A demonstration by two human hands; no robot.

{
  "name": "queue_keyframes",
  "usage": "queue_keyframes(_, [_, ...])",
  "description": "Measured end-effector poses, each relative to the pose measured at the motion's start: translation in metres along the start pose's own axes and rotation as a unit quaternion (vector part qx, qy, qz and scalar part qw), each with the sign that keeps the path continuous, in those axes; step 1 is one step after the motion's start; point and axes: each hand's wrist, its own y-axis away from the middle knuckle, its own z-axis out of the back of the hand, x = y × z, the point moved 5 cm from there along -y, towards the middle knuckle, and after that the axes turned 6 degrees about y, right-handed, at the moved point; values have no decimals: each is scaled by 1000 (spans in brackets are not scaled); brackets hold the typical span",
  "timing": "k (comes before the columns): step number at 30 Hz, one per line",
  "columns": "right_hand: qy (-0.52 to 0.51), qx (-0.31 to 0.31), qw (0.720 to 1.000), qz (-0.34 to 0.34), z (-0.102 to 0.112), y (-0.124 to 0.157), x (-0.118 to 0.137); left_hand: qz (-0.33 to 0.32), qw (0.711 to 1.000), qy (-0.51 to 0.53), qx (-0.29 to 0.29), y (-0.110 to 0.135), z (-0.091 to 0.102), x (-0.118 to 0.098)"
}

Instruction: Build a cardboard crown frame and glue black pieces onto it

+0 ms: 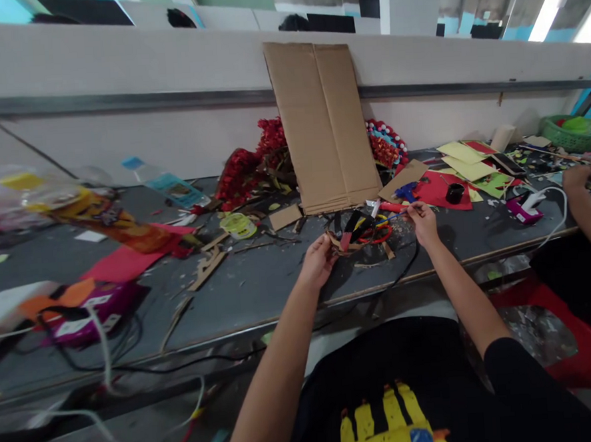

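Close to the table's front edge, my left hand (pixel 320 258) pinches the end of a brown curved strip (pixel 335 244) that looks like cardboard. My right hand (pixel 422 223) has its fingers closed on a thin blue stick (pixel 393 218), whose tip points left toward the strip. Between the hands lie a red-and-black piece (pixel 352 232) and a red ring (pixel 383 232); where they overlap is hard to make out. A red tube-like thing (pixel 392 207) is just beyond the stick. Behind them a folded cardboard sheet (pixel 324 126) leans on the partition.
Red artificial flowers (pixel 240 178) sit left of the cardboard. Two bottles, one orange-labelled (pixel 105 216) and one blue-labelled (pixel 173 185), lie tilted. At right are a small dark jar (pixel 455 194), a purple power strip (pixel 524 208) with cables, and another person's hand (pixel 578 178). Scraps litter the table.
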Motion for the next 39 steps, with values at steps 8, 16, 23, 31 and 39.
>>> queue_keyframes(8, [-11, -76, 996, 54, 13, -6, 3, 5, 999, 15, -29, -1, 1, 0])
queue_keyframes(16, [-9, -115, 991, 69, 19, -7, 5, -8, 1000, 6, -11, -1, 0, 0])
queue_keyframes(23, [-10, -63, 997, 50, 11, -1, 6, -18, 1000, 7, 16, -3, 0, 0])
queue_keyframes(31, [39, 1, 998, 44, 0, 5, 2, -17, 1000, 2, 12, -5, 2, 2])
queue_keyframes(39, [40, -73, 992, 95, 13, -3, 2, -26, 999, 12, 20, -7, 2, 0])
